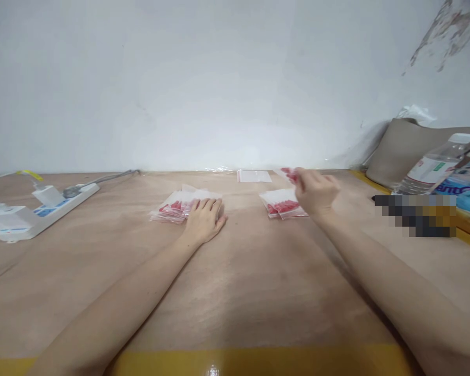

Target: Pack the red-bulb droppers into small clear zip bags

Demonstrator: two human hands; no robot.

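Note:
My left hand lies flat, fingers together, on the right edge of a pile of small clear zip bags holding red pieces. My right hand is raised a little above the table and pinches one small bag with red contents between thumb and fingers. Under that hand lies a second pile of filled bags. A stack of empty clear bags rests farther back near the wall.
A white power strip with plugs and cables sits at the left. At the right are a tilted water bottle, a beige bag and a blue packet. A wooden table with a yellow front strip meets a white wall.

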